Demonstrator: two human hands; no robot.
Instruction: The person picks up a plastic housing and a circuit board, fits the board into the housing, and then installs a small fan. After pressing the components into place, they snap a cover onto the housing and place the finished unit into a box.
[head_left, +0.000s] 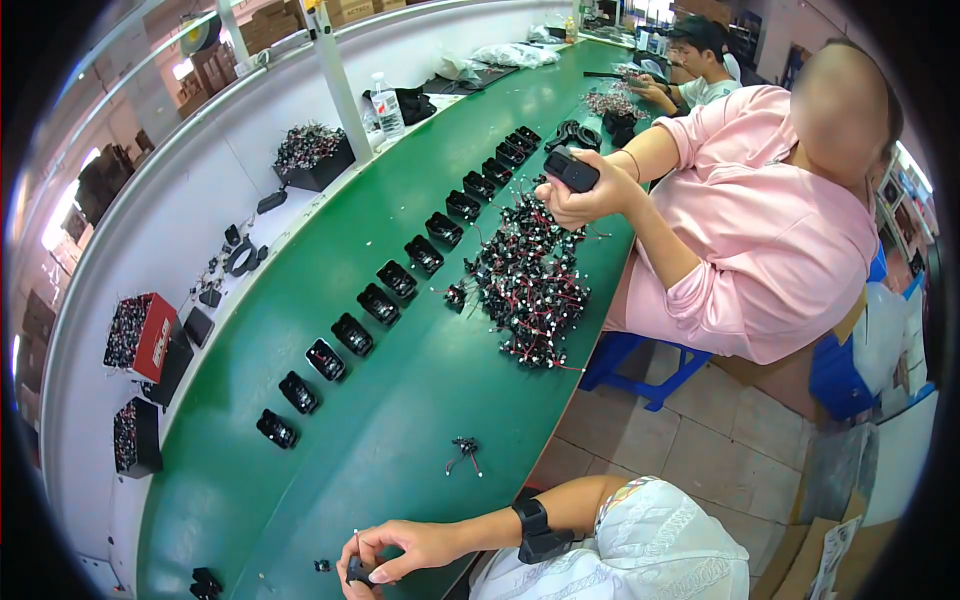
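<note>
At the lower left of the frame, my right hand (395, 556) is closed on a small black piece (359, 571), which sits between my thumb and curled fingers, partly hidden by them, low over the green table (400, 480). My left hand is out of view, so I cannot tell its grip. A tiny dark part (321, 566) lies just beside my fingertips, toward the frame's left edge, and a small wired cluster (464, 452) lies up and to the right. Well apart, a row of black housings (380, 303) slants toward the top centre, beside a heap of wired parts (530, 280) near the middle.
</note>
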